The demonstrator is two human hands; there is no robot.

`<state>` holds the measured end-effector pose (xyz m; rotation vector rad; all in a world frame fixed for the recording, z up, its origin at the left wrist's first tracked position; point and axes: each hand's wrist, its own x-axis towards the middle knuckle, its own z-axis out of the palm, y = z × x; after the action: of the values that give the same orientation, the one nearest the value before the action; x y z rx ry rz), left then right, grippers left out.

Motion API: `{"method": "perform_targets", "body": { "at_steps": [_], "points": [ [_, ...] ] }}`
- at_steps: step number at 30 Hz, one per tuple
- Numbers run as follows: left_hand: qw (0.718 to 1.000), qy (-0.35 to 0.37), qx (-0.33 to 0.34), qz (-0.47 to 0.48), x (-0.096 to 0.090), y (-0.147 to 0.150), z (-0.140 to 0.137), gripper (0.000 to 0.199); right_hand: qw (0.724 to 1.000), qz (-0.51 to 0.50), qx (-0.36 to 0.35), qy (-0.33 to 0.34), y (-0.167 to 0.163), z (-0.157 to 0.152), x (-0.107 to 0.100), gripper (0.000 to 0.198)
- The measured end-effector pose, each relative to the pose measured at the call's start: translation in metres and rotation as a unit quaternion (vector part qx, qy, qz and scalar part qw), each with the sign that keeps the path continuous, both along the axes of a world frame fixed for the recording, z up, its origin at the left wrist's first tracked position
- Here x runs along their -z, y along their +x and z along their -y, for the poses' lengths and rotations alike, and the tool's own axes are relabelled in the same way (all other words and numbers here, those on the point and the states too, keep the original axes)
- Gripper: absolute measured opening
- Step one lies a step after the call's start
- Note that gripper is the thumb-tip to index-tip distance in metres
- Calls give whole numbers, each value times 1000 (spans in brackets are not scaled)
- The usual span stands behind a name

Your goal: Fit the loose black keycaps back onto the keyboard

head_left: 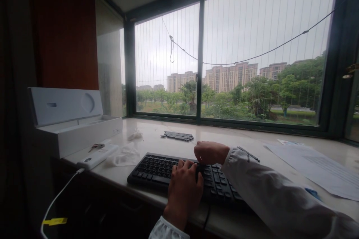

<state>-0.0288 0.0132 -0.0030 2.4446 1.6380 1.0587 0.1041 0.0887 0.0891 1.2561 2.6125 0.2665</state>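
A black keyboard [151, 171] lies along the front edge of the white counter, partly covered by both arms. My left hand [185, 181] rests on its middle keys with the fingers extended and slightly spread. Just beyond, my right hand [210, 152] is closed in a fist over the keyboard's upper edge. A thin shiny line shows by its fingers, but what they hold is hidden. Behind the keyboard lie rows of small dark pieces [178, 136] that look like keycaps. Another narrow dark strip [248, 154] sits behind my right sleeve.
To the left stand an open white box [86, 134] and a white device [97, 157] with a cable, metal keys [97, 147] on top. Crumpled clear plastic or tissue [123, 155] lies nearby. Paper sheets [316, 168] and a blue object [312, 193] are at right. A window runs behind.
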Motion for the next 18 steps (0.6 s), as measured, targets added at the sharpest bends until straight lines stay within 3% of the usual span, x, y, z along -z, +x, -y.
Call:
{"method": "perform_targets", "body": {
  "at_steps": [18],
  "points": [
    [1000,3,-4,6,6,0,-5,30,998,17,-60,-8,10,-16,3,21]
  ]
}}
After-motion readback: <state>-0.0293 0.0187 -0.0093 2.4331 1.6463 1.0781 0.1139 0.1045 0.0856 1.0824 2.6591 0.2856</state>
